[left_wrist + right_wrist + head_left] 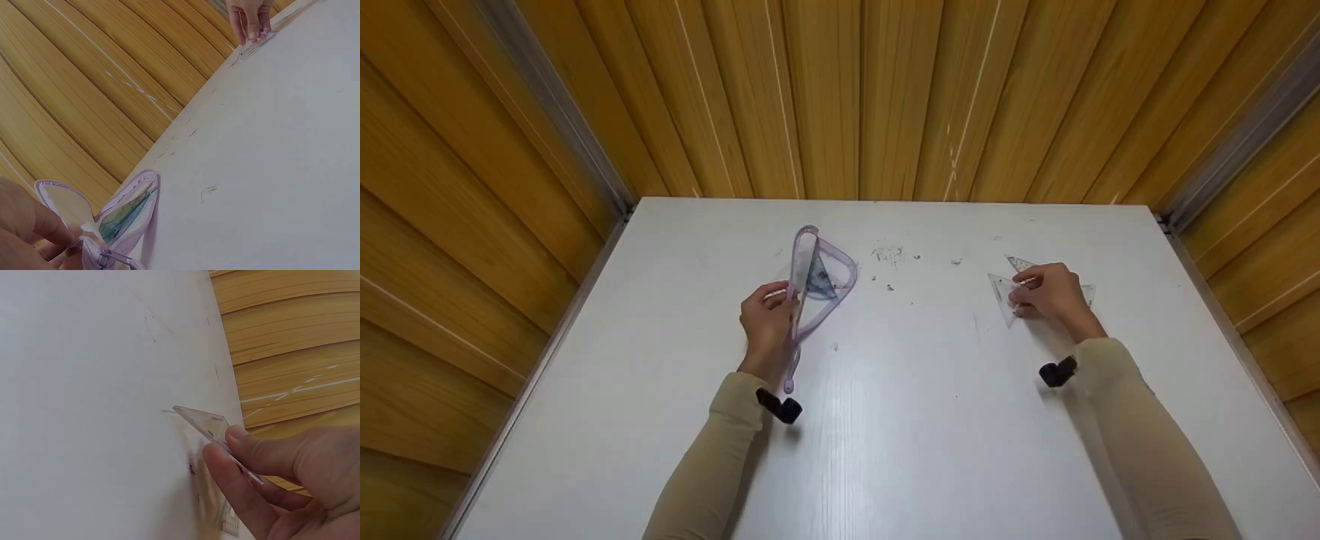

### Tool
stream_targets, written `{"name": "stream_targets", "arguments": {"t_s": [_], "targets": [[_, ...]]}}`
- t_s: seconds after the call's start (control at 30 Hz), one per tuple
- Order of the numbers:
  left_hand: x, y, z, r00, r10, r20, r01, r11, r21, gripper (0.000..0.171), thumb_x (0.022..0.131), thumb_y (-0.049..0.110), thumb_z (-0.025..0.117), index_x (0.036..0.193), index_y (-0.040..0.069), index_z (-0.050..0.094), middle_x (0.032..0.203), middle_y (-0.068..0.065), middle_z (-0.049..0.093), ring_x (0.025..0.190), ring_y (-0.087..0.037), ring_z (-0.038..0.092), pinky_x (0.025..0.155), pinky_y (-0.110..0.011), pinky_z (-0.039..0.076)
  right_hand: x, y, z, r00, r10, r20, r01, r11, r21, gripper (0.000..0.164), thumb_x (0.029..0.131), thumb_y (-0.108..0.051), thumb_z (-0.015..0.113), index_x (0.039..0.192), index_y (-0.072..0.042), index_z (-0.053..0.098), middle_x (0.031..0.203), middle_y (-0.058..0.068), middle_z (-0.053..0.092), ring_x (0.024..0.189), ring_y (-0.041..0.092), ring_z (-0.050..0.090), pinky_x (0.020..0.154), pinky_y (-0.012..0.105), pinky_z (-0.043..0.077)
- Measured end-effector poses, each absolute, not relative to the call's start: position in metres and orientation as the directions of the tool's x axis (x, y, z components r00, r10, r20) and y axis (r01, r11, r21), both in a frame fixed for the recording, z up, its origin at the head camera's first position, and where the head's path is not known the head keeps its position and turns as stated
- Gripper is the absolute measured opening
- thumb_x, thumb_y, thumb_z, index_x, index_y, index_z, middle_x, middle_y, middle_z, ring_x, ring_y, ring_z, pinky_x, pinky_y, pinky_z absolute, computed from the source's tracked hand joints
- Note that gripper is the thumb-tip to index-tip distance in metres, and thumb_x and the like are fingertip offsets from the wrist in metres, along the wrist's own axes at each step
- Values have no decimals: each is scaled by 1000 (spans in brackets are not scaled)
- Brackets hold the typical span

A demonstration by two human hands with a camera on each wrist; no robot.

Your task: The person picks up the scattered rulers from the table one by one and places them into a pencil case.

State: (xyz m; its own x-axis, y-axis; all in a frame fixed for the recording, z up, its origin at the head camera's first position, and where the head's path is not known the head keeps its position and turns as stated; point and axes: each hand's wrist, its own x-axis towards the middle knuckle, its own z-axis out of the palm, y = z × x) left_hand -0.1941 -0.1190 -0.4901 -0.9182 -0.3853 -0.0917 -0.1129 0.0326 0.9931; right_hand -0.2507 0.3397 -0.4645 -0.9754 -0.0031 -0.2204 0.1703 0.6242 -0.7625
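My left hand (769, 321) grips a clear pouch with a purple zip edging (819, 322) at the left of the table. The pouch's mouth gapes in the left wrist view, and a bluish-green triangular piece (819, 279) shows inside it. Over on the right, my right hand (1056, 292) pinches a clear set square (197, 421) between thumb and fingers, tilted up off the white surface. Another clear set square (1020, 263) lies on the table beneath this hand, mostly hidden by it; part of this lower set square (229, 522) shows below the fingers in the right wrist view.
The white table (885, 420) bears dark scuffs (889, 253) between the two hands. Wood-patterned panels (855, 97) rise behind its far edge and along both sides. Each sleeve cuff carries a small black device (780, 407).
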Motion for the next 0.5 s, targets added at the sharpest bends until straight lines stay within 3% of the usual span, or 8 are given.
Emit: {"name": "stream_targets", "arguments": {"t_s": [0.5], "targets": [[-195, -118, -489, -911, -399, -103, -130, 42, 991, 24, 92, -1, 73, 115, 4, 73, 105, -15, 77, 95, -26, 72, 71, -27, 53, -255, 337, -451, -979, -9, -205, 153, 633, -759, 39, 93, -4, 75, 131, 2, 65, 111, 24, 67, 76, 21, 75, 72, 36, 61]]}}
